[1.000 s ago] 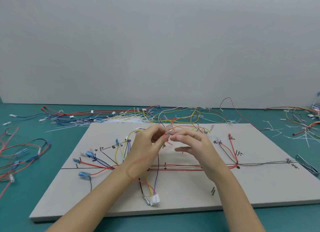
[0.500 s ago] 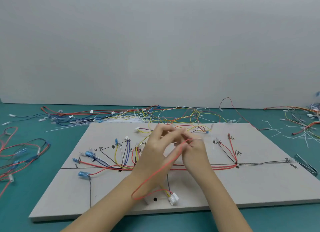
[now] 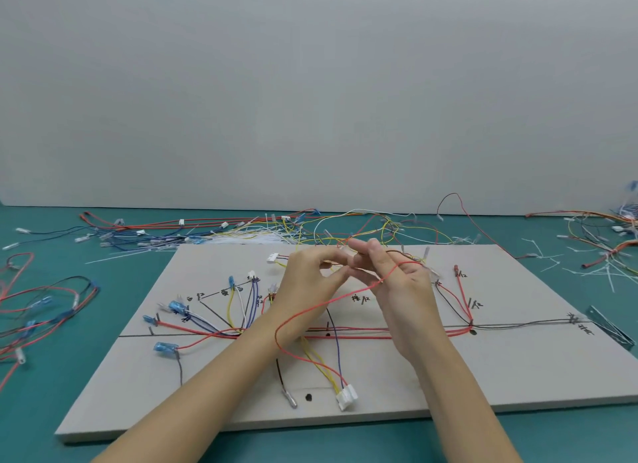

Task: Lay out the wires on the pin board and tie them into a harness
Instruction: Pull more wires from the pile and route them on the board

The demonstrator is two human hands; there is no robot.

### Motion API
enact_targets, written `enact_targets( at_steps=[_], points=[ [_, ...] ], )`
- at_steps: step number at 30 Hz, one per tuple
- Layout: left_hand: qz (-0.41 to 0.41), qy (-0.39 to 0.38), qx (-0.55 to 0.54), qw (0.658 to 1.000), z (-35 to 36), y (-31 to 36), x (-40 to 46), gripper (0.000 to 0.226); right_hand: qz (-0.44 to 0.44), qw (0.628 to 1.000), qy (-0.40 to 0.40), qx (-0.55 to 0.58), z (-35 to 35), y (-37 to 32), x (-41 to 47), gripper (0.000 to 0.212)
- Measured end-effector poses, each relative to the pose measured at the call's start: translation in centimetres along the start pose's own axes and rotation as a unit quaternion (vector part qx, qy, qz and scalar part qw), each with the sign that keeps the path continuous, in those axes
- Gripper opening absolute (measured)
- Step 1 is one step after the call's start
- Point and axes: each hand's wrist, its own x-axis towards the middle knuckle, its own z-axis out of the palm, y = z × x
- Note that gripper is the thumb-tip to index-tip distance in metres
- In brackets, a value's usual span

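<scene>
Both hands meet mid-frame over pin board (image 3: 518,376): left hand (image 3: 307,283) and right hand (image 3: 397,290) pinch red wire (image 3: 310,310), looping down to white connector (image 3: 347,395). Keep it taut, untangled before routing.

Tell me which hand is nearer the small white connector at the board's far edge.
Left. The left hand is just right of the white connector; the right hand lies farther right, beyond the left.
</scene>
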Motion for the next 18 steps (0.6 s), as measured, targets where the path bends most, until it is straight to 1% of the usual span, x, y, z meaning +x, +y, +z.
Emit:
enact_targets(
  at_steps=[2, 4, 6, 8, 11, 13, 18],
  points=[
    [0.017, 0.018, 0.012, 1.0, 0.0, 0.1, 0.0, 0.012, 0.011, 0.999, -0.035, 0.024, 0.0, -0.3, 0.0, 0.035],
    [0.031, 0.021, 0.023, 0.999, 0.2, -0.1, 0.2, 0.009, 0.018, 0.996, -0.066, 0.062, -0.4, -0.7, 0.1, 0.035],
    [0.043, 0.023, 0.052, 0.997, 0.3, -0.3, 0.6, 0.006, 0.022, 0.991, -0.081, 0.1, -0.9, -1.1, 0.2, 0.035],
    [0.051, 0.02, 0.089, 0.995, 0.4, -0.6, 1.1, 0.007, 0.027, 0.987, -0.083, 0.136, -1.2, -1.4, 0.3, 0.035],
    [0.06, 0.025, 0.135, 0.989, 0.6, -0.9, 1.6, 0.006, 0.018, 0.983, -0.093, 0.159, -1.4, -1.7, 0.3, 0.036],
    [0.069, 0.037, 0.142, 0.987, 0.7, -0.9, 1.6, 0.005, 0.018, 0.982, -0.098, 0.161, -1.4, -1.7, 0.3, 0.036],
    [0.045, 0.046, 0.134, 0.989, 1.0, -1.0, 1.6, 0.013, 0.037, 0.984, -0.08, 0.156, -1.4, -1.5, 0.3, 0.038]
  ],
)
